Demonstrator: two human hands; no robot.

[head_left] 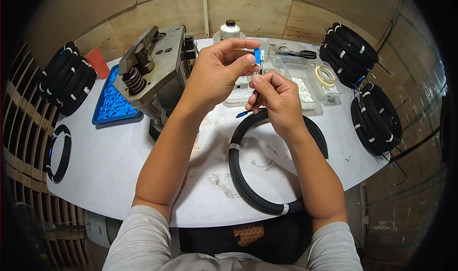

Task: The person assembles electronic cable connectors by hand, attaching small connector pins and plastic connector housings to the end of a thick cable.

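Above the far middle of the table, my left hand (213, 75) pinches a small blue plastic connector piece (257, 55) between thumb and fingers. Just below and to the right, my right hand (279, 99) closes its thumb and fingertips on a thin black cable (260, 71). A small whitish connector tip (262, 54) shows at the cable's upper end, right beside the blue piece; whether the two touch I cannot tell. Another cable end with a blue connector (242, 114) sticks out under my right hand. Beneath my right forearm lies a black cable coil (234, 168), bound with white tape.
A metal press (162, 56) and a blue tray (98, 118) of blue parts stand left. Behind my hands are clear plastic boxes (312, 111), scissors (298, 53), a tape roll (325, 75) and a bottle (230, 30). Cable coils (377, 123) are stacked right, more coils (67, 80) left.
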